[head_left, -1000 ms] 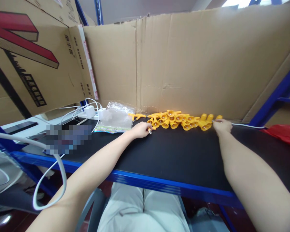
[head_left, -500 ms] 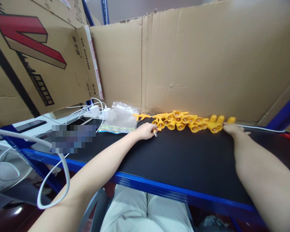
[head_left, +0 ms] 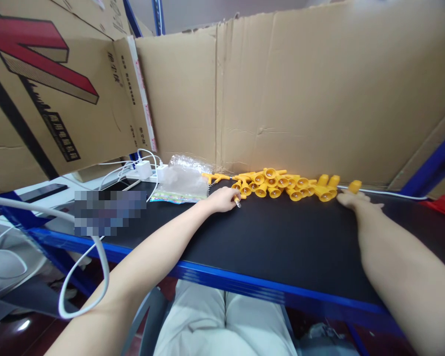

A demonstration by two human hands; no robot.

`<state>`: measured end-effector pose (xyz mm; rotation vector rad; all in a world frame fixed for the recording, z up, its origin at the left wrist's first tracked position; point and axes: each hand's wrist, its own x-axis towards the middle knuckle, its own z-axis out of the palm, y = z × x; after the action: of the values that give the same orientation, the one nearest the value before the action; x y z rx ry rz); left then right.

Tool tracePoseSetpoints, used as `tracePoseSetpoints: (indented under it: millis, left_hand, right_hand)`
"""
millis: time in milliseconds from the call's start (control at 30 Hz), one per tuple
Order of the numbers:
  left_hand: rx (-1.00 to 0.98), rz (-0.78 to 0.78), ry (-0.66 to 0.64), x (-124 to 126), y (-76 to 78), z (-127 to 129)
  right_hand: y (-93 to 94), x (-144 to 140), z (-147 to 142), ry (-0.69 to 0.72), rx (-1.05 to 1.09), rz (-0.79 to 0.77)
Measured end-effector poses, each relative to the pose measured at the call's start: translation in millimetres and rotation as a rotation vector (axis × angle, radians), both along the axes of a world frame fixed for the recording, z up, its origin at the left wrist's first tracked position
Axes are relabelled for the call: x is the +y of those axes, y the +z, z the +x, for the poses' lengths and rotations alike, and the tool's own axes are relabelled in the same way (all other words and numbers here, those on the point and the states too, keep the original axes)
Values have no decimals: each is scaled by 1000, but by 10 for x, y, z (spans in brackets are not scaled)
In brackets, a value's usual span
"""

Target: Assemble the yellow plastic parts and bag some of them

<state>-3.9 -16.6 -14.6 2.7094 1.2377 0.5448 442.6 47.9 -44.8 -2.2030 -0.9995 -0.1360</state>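
I am gathering a row of yellow plastic pieces (head_left: 282, 183) at the back of the black bench (head_left: 282, 237) — next comes lifting one free. My left hand (head_left: 222, 199) pinches a small metal-tipped part (head_left: 238, 201); my right hand (head_left: 350, 200) lies flat, fingers loose, beside a lone yellow piece (head_left: 355, 186).

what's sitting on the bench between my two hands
In the head view, a row of yellow plastic parts lies between the left hand and right hand, along the cardboard wall.
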Motion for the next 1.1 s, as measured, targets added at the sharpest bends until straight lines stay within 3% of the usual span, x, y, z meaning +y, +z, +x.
tracePoseSetpoints:
  millis: [67,167,367,500,633,767,933,1100]
  left_hand:
    - [5,6,4,10,-3,0]
    - [20,17,15,28,-13,1]
    - [42,34,28,50,-31,3]
    - [38,49,31,75,-50,0]
    - [7,72,23,91,-67,-8]
    - [-15,79,25,77,-55,-11]
    - [-45,98,5,65,-25,2]
    - [-91,158,-6,44,22,2]
  right_hand:
    - [22,-94,-50,-31,152,-145]
    - [20,-228,-130,-66,232,-152]
    - [-95,-409,-277,-57,129,-163]
    - [-70,-497,-354,-9,62,-125]
    - [102,-618,-461,-32,62,-5]
    - [347,-724,-673,33,-74,171]
    - [628,-765,-1023,189,-179,388]
    - [753,-792,-1326,459,-287,569]
